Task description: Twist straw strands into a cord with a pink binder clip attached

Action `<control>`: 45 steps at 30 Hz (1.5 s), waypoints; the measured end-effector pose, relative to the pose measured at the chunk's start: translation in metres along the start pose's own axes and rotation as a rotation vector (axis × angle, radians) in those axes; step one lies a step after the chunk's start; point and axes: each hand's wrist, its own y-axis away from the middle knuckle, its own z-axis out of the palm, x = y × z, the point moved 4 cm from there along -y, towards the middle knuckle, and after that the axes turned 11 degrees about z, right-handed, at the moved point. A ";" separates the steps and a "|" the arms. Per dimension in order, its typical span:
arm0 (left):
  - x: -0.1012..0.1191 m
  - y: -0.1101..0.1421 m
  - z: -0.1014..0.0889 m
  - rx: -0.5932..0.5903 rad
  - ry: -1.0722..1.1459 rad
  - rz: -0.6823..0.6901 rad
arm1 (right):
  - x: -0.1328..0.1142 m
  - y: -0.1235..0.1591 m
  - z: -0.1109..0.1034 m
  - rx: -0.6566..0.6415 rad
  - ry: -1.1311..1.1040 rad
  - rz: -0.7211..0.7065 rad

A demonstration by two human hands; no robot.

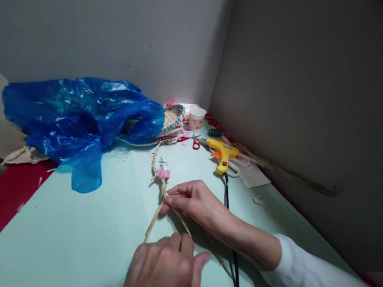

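A braid of pale straw strands (155, 165) runs across the light green table (67, 246), held by a pink binder clip (162, 173). My right hand (195, 204) pinches the strands just below the clip, where the braid splits into loose ends. My left hand (163, 273), nearer the camera, is closed on one loose strand (183, 224) between its fingers. Another loose strand (153, 225) lies to the left, not held.
A crumpled blue plastic bag (77, 121) sits at the back left. A woven basket (172, 116), a paper cup (196, 117), red-handled scissors (195, 143) and a yellow glue gun (222, 153) with black cord (233, 251) lie back right. Grey walls close the corner.
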 end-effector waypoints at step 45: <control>-0.072 -0.028 -0.001 0.143 0.995 -0.297 | -0.010 0.055 0.041 0.569 1.376 -0.853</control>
